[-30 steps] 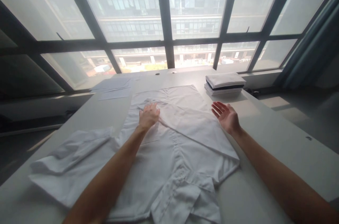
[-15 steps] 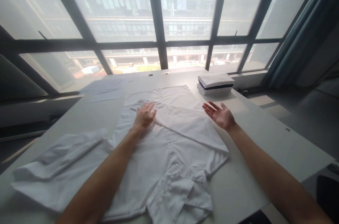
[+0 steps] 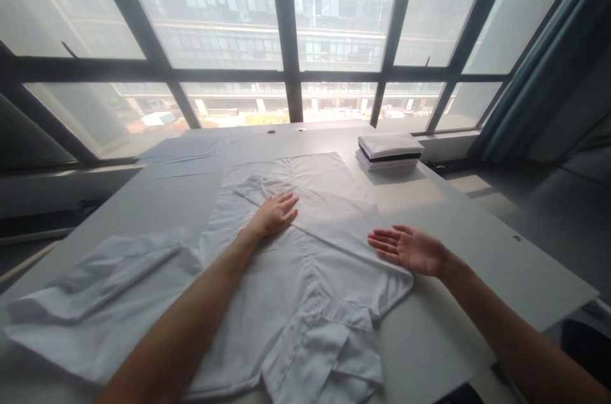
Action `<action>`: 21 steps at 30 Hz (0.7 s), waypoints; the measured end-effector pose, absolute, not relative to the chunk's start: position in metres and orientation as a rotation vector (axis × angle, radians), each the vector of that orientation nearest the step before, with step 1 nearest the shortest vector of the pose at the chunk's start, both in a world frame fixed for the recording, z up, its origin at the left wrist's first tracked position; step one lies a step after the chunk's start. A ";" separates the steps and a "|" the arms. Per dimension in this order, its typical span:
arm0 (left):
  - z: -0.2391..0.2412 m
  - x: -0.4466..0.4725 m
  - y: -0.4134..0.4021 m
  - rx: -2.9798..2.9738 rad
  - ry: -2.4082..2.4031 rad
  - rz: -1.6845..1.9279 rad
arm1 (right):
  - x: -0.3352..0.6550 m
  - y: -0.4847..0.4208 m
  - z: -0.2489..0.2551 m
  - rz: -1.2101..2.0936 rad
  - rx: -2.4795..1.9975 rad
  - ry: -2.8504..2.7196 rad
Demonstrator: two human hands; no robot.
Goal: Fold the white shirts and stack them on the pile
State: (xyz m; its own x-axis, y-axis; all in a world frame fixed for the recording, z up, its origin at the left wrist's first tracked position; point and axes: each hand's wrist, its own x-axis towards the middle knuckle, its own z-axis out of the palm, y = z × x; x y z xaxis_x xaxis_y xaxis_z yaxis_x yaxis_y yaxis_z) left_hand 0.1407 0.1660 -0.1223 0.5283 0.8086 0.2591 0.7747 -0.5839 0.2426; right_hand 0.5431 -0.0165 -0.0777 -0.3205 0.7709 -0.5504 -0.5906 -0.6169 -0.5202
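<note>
You seem to be smoothing the white, creased cloth shirt (image 3: 267,327), spread from mid-desk (image 3: 429,327) toward the near edge. Left hand (image 3: 275,213) lies flat, right (image 3: 405,249) palm-up; both grips released. Next calls for gentle, even pressure.

Office-like setting: framed windows (image 3: 285,22) facing glass-fronted building (image 3: 224,13), big white table (image 3: 482,238), curtain (image 3: 529,73).

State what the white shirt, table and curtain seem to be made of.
White shirt: matte cloth, perhaps cotton blend, judging by soft creases. Table: probably laminate, smooth with faint sheen in daylight. Curtain: seemingly dull fabric, hanging in folds.
</note>
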 end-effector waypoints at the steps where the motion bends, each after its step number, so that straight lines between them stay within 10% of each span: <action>1: -0.122 0.141 0.166 2.659 1.389 0.520 | 0.546 -0.031 -0.078 2.033 -1.002 -0.289; 21: -0.118 0.142 0.160 2.663 1.424 0.494 | 0.510 0.057 -0.059 1.977 -0.879 -0.477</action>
State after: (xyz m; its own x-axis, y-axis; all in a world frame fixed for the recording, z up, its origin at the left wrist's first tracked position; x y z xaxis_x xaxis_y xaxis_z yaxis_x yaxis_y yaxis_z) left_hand 0.1423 0.1602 -0.1177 0.5158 0.8217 0.2424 0.7954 -0.5644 0.2207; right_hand 0.5098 0.0570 -0.0591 -0.3491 0.8498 -0.3950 -0.5763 -0.5270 -0.6246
